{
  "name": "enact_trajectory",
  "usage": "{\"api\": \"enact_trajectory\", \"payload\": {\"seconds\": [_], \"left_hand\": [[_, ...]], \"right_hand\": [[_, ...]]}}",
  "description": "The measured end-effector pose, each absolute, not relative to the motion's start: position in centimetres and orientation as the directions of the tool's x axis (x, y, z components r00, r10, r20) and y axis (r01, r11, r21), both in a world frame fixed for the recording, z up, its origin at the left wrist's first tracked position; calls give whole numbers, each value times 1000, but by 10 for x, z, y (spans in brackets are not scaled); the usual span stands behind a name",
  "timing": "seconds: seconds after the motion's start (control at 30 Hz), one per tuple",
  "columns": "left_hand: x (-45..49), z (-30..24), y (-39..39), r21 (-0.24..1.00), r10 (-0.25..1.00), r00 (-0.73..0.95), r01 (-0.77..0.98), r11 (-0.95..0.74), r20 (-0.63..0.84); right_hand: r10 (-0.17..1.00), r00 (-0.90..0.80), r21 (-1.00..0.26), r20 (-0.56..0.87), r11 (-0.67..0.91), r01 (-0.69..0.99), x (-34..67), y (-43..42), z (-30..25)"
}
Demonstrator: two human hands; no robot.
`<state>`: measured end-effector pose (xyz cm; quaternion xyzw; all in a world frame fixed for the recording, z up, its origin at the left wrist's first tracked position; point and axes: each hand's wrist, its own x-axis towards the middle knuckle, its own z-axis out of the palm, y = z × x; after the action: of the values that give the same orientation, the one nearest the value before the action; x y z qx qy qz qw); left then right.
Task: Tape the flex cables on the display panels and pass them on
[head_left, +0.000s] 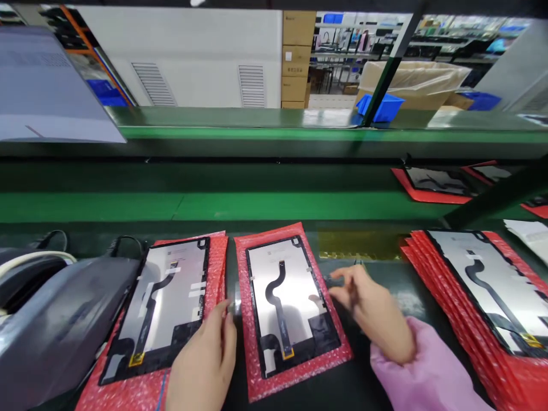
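A tablet display panel [299,302] lies face down on a red bubble-wrap bag [252,385] in front of me, its black flex cable [278,308] curving down the silver back. My right hand [368,305] is at the panel's right edge, fingers pinched around a small dark item [334,281] too unclear to name. Between this panel and a second display panel [177,297] on the left, my left hand [205,357] rests by the left stack's edge. Its fingers are loosely extended with nothing visible in them.
On the right is a stack of red bubble bags [449,308] topped by another panel [500,291]. Yellowish tape strips [359,244] lie behind my right hand. A grey plastic-covered object [81,319] stands at left. More bagged panels [436,180] lie at back right, near a slanted post [496,194].
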<state>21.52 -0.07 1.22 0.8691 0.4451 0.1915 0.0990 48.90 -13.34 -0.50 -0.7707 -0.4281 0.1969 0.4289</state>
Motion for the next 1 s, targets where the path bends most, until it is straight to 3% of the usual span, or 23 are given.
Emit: {"api": "enact_trajectory", "payload": {"seconds": [0.1, 0.23, 0.37, 0.67, 0.87, 1.0], "left_hand": [[219, 16, -10, 327, 602, 724, 510, -796, 336], [242, 3, -24, 271, 312, 899, 232, -934, 306], [265, -26, -36, 231, 108, 972, 59, -971, 206], [266, -57, -44, 203, 118, 980, 84, -976, 160], [271, -43, -40, 236, 110, 984, 75, -969, 137], [273, -40, -39, 256, 105, 987, 72, -964, 119]], "right_hand": [[753, 657, -919, 21, -245, 310, 512, -157, -3], [661, 748, -972, -67, -211, 100, 524, -177, -26], [607, 793, -954, -56, -266, 136, 516, -190, -43], [612, 790, -893, -44, -378, 243, 516, -200, -42], [641, 752, -910, -151, -387, 147, 520, -196, -38], [607, 781, -921, -147, -371, 115, 520, -193, -37]]}}
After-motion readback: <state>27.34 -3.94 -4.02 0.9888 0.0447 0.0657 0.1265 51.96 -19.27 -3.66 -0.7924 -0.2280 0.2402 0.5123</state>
